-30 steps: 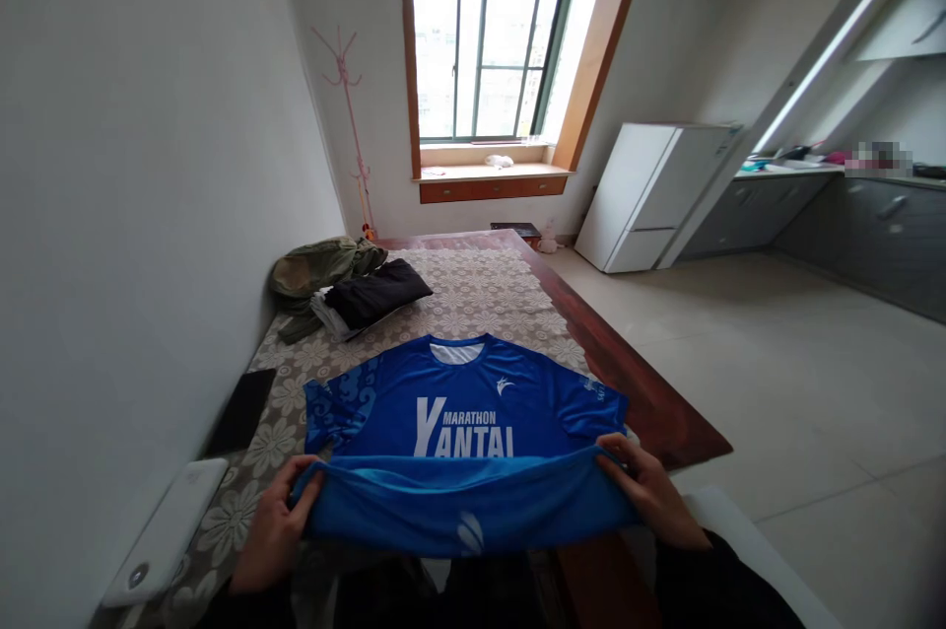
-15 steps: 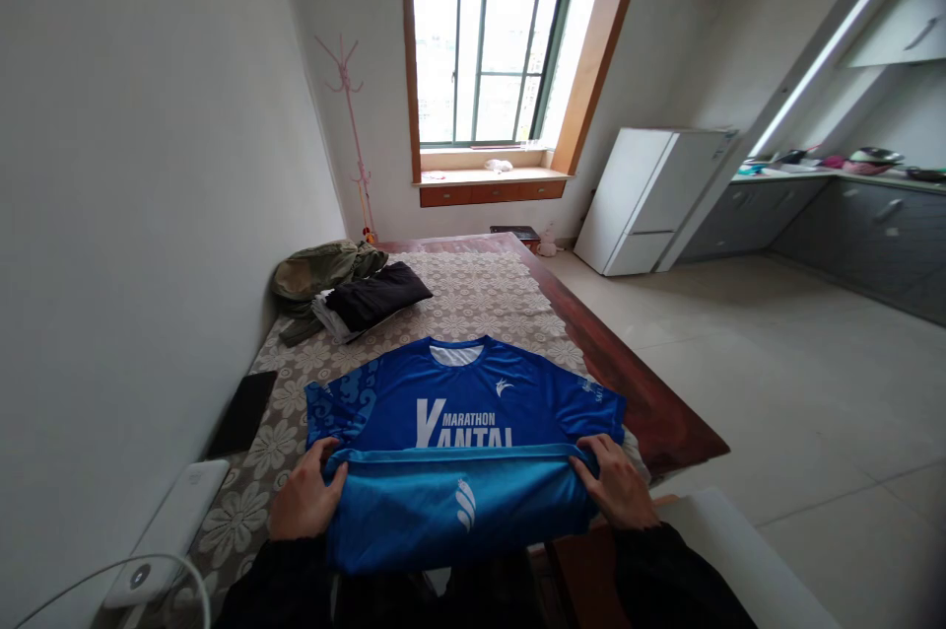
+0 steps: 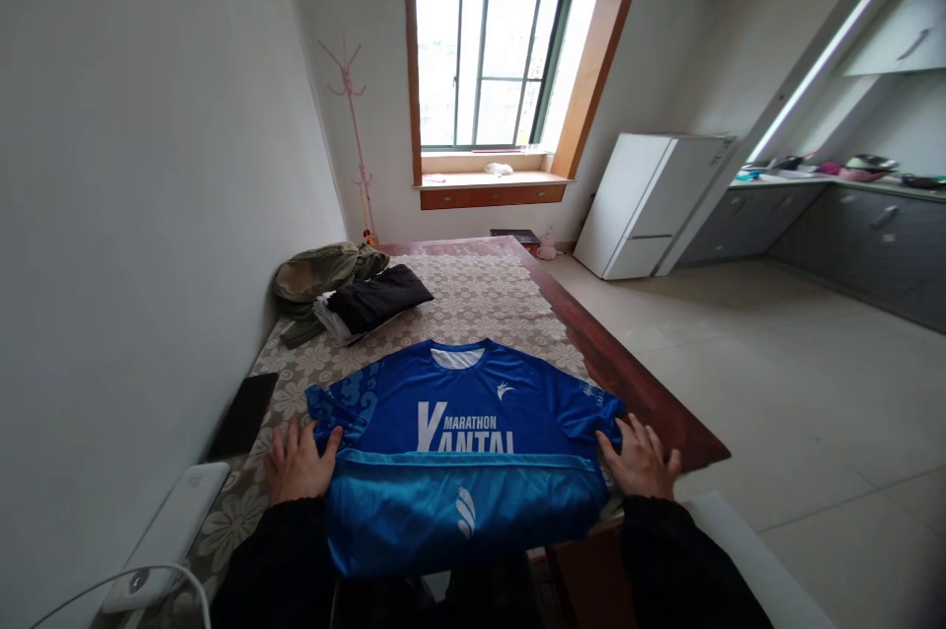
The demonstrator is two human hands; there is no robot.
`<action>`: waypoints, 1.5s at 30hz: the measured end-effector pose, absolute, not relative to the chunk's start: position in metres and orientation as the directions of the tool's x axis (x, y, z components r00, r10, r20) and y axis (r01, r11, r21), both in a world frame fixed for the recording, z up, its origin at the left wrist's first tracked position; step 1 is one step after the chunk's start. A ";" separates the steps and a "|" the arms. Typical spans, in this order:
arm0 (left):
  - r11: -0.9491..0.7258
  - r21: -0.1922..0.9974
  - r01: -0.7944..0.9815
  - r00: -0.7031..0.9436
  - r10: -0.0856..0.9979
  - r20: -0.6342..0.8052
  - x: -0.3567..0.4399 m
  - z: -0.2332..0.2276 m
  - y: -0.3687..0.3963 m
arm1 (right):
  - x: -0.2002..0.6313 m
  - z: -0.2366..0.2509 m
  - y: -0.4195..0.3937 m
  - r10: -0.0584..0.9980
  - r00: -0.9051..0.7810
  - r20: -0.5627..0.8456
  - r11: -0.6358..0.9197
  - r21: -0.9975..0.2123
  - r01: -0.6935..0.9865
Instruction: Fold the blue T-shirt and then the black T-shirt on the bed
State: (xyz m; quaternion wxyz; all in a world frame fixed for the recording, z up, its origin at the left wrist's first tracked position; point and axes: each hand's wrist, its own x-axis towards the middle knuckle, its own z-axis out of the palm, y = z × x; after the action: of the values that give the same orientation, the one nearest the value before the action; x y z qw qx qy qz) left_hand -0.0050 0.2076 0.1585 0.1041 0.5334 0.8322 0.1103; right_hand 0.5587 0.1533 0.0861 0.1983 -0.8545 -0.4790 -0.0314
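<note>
Fingers spread flat, both hands pressing the fold.
Left hand [image 3: 298, 459] and right hand [image 3: 641, 459] have let go of the hem; the blue shirt [image 3: 462, 432], lower centre, now lies folded up on the lace tablecloth [image 3: 473, 299].

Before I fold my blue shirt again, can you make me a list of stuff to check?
1. Bottom of the blue shirt folded up over the front: ok.
2. Fold edge straight across: ok.
3. Left hand flat at the shirt's left side: ok.
4. Right hand flat at the right side: ok.
5. Sleeves tucked in: not ok, both spread out.
6. Clothes pile out of the way: ok, far up the table.
</note>
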 end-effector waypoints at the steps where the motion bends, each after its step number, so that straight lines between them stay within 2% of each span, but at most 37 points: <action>1: 0.375 0.309 0.874 -0.384 0.923 -0.033 -0.004 0.158 0.210 | 0.557 0.086 0.156 0.816 0.515 0.263 -0.432 -0.316 0.845; 4: 0.308 0.393 0.866 -0.345 0.938 0.024 -0.003 0.156 0.214 | 0.552 0.090 0.166 0.831 0.477 0.286 -0.329 -0.438 0.837; 8: 0.263 0.552 0.791 -0.315 0.949 0.000 -0.010 0.153 0.221 | 0.547 0.097 0.181 0.814 0.543 0.206 -0.263 -0.704 0.660; 10: 0.213 0.601 0.770 -0.256 0.967 -0.015 -0.012 0.152 0.228 | 0.535 0.104 0.190 0.801 0.552 0.230 -0.184 -0.783 0.594; 12: 0.167 0.630 0.759 -0.208 0.978 -0.009 -0.009 0.155 0.237 | 0.513 0.116 0.198 0.822 0.491 0.288 -0.067 -0.808 0.586; 14: 0.117 0.645 0.755 -0.202 0.978 0.059 0.003 0.162 0.245 | 0.482 0.133 0.203 0.873 0.361 0.328 0.041 -0.788 0.615; 15: 0.076 0.648 0.758 -0.195 0.974 0.114 0.013 0.167 0.246 | 0.467 0.142 0.204 0.907 0.253 0.336 0.109 -0.769 0.629; 17: -0.047 0.664 0.746 -0.106 0.976 0.189 0.036 0.181 0.245 | 0.439 0.161 0.202 0.948 -0.067 0.311 0.285 -0.736 0.614; 19: -0.204 0.714 0.670 0.119 0.979 0.168 0.058 0.194 0.238 | 0.425 0.177 0.198 0.906 -0.325 0.270 0.412 -0.737 0.535; 21: -0.289 0.780 0.556 0.317 0.941 0.122 0.068 0.204 0.229 | 0.428 0.184 0.193 0.894 -0.356 0.274 0.426 -0.765 0.483; 23: -0.283 0.804 0.522 0.315 0.941 0.126 0.064 0.206 0.223 | 0.445 0.181 0.189 0.932 -0.180 0.313 0.361 -0.779 0.513; 26: -0.157 0.764 0.626 0.067 0.987 0.148 0.036 0.196 0.223 | 0.479 0.163 0.185 0.931 0.113 0.346 0.194 -0.733 0.652; 28: -0.091 0.707 0.702 -0.008 0.991 0.135 0.017 0.186 0.227 | 0.495 0.149 0.184 0.934 0.134 0.332 0.139 -0.682 0.718; 30: -0.122 0.647 0.753 0.049 0.990 0.129 0.008 0.179 0.234 | 0.504 0.138 0.189 0.957 0.030 0.289 0.169 -0.640 0.750; 33: -0.272 0.586 0.763 0.243 0.961 0.130 0.015 0.175 0.249 | 0.506 0.128 0.205 0.967 -0.125 0.221 0.232 -0.569 0.789; 37: -0.380 0.492 0.783 0.412 0.910 0.047 0.039 0.168 0.269 | 0.499 0.114 0.233 0.967 -0.204 0.151 0.249 -0.417 0.874; 40: -0.337 0.376 0.863 0.366 0.931 -0.006 0.047 0.153 0.276 | 0.495 0.098 0.240 0.976 -0.144 0.166 0.190 -0.305 0.933; 45: -0.208 0.245 0.947 0.202 0.978 0.050 0.043 0.134 0.277 | 0.494 0.083 0.233 0.972 -0.017 0.234 0.069 -0.218 0.973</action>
State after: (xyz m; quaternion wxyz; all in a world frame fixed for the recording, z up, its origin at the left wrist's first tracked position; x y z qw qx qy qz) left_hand 0.0432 0.2771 0.1345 0.0802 0.7710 0.6242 0.0975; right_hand 0.4939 0.2329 0.0832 0.1623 -0.6822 -0.7129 -0.0022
